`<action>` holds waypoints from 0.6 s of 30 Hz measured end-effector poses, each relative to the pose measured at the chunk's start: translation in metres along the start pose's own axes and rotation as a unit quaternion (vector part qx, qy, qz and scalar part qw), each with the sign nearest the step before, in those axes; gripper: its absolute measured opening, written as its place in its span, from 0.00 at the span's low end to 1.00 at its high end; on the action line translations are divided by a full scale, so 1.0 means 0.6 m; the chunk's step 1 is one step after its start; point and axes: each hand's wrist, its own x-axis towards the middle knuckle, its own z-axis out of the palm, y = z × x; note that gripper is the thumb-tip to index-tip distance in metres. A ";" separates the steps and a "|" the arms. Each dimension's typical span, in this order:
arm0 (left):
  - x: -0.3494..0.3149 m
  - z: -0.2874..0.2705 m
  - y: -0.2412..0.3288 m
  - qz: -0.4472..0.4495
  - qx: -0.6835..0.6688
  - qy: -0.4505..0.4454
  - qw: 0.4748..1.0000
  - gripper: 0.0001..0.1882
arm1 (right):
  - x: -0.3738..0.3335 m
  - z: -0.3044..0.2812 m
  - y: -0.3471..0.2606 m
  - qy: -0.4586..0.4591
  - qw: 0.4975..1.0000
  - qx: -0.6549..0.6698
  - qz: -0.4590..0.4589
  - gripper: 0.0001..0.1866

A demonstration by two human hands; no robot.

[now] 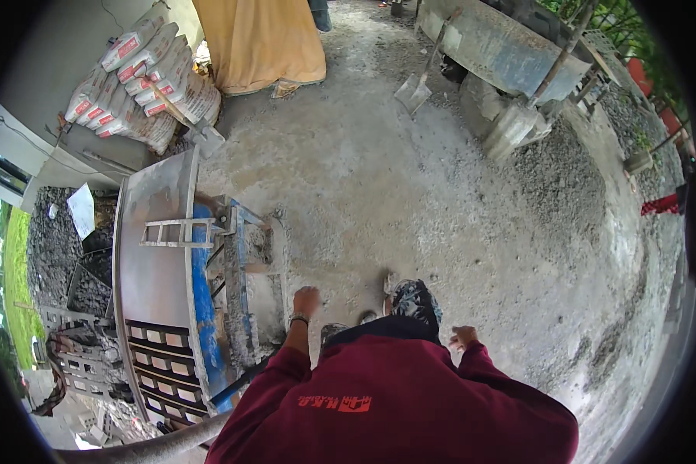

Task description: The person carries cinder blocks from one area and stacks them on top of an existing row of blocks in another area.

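Observation:
My left hand [306, 301] hangs in the air just right of a blue-framed metal machine table [203, 309]. Its fingers are curled into a fist, and nothing shows in it. A dark band circles that wrist. On the other side of my body, my right hand [463, 337] hangs over the concrete ground [410, 201]. The fingers are loosely curled inward and nothing visible is in them. Neither hand touches anything that I can see. Maroon sleeves cover both arms. On the machine table lies a small metal frame with crossbars [178, 233], near a slotted block mould [162, 363].
Stacked bags [143, 93] stand by the far left wall, with a shovel [206, 139] leaning there. A tan tarp [263, 46] hangs beside them. Another shovel [414, 93] and a large metal trough [503, 50] are at the far right. Gravel [568, 185] lies along the right.

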 end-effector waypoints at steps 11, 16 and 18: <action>0.573 -0.075 0.103 -0.202 -0.173 -0.123 0.956 0.07 | 0.396 -0.214 -0.490 0.009 0.878 -0.423 -0.224 0.15; 0.714 -0.202 0.079 -0.301 -0.379 -0.060 0.873 0.11 | 0.517 -0.201 -1.022 0.029 0.884 -0.351 -0.306 0.11; 0.828 -0.230 0.134 -0.436 -0.428 -0.032 0.791 0.08 | 0.569 -0.239 -1.212 0.034 0.921 -0.136 -0.365 0.10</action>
